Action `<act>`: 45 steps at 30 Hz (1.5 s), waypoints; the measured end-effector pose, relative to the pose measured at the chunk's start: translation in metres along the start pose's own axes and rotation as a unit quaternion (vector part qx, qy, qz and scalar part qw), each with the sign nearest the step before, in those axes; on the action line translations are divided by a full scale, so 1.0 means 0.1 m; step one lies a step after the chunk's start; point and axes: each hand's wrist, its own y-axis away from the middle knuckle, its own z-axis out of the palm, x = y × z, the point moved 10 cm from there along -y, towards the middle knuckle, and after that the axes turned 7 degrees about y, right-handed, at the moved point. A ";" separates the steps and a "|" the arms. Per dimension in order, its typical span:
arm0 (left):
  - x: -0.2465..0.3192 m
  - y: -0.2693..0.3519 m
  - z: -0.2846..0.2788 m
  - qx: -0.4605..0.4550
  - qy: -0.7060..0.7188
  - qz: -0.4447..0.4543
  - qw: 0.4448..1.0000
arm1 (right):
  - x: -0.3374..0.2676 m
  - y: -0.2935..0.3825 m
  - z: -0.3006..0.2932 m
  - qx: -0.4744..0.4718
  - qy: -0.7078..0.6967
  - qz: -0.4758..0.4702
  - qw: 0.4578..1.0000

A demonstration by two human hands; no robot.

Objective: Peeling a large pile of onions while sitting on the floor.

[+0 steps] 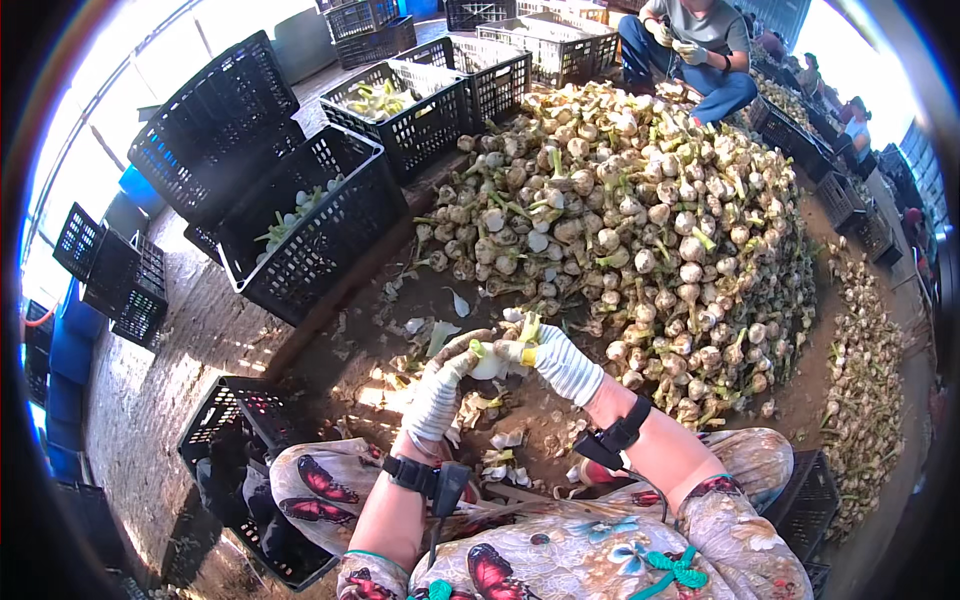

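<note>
A whitish garlic bulb (489,366) with a short green stem stub is between my two hands. My left hand (439,394), in a striped knit glove with soiled fingers, grips it from the left. My right hand (566,364), gloved alike, has its thumb against the bulb's right side. Something yellow (529,355) shows at that thumb; I cannot tell what it is. A pale green stalk (530,328) stands up beside the right fingers, and what they curl around is hidden. Torn garlic skins (480,409) lie on the soil below my hands.
A large heap of unpeeled garlic (637,217) rises ahead. Black plastic crates (322,232) line the left, some with trimmed garlic (300,214). Another crate (225,405) stands by my left knee. A gloved person (697,45) sits beyond the heap. More garlic (862,390) lies to the right.
</note>
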 end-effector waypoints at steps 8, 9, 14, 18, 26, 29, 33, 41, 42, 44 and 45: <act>-0.08 -0.01 0.05 -0.006 0.074 -0.037 0.997 | -0.03 0.08 -0.14 0.026 0.077 -0.073 0.994; -0.05 -0.01 0.07 -0.008 0.054 -0.012 0.998 | -0.08 0.09 -0.12 0.038 0.149 -0.110 0.982; 0.01 0.02 0.04 0.031 0.009 0.078 0.996 | -0.13 0.07 -0.05 0.093 0.224 -0.213 0.946; 0.04 0.01 -0.11 0.068 0.066 0.099 0.991 | 0.07 -0.12 -0.31 0.138 0.174 -0.088 0.971; 0.01 -0.02 -0.06 0.064 0.024 0.084 0.994 | -0.10 -0.09 0.00 0.044 0.255 -0.137 0.956; -0.01 -0.02 0.01 0.041 0.037 0.069 0.996 | -0.01 -0.09 -0.07 0.052 0.159 -0.044 0.985; 0.02 -0.01 -0.02 0.059 0.020 0.084 0.994 | -0.06 0.00 0.06 -0.012 -0.076 -0.069 0.995; 0.00 -0.03 -0.08 0.061 0.083 0.100 0.990 | -0.04 -0.01 0.07 -0.005 0.016 -0.033 0.999; -0.01 -0.03 -0.09 0.060 0.093 0.098 0.989 | -0.03 0.01 0.06 -0.008 -0.037 -0.030 0.999; 0.03 -0.03 -0.12 0.071 0.079 0.113 0.988 | -0.07 0.05 0.05 -0.022 -0.119 -0.067 0.990; 0.07 -0.02 -0.14 0.083 0.054 0.129 0.987 | -0.01 0.05 0.02 0.001 -0.055 -0.059 0.997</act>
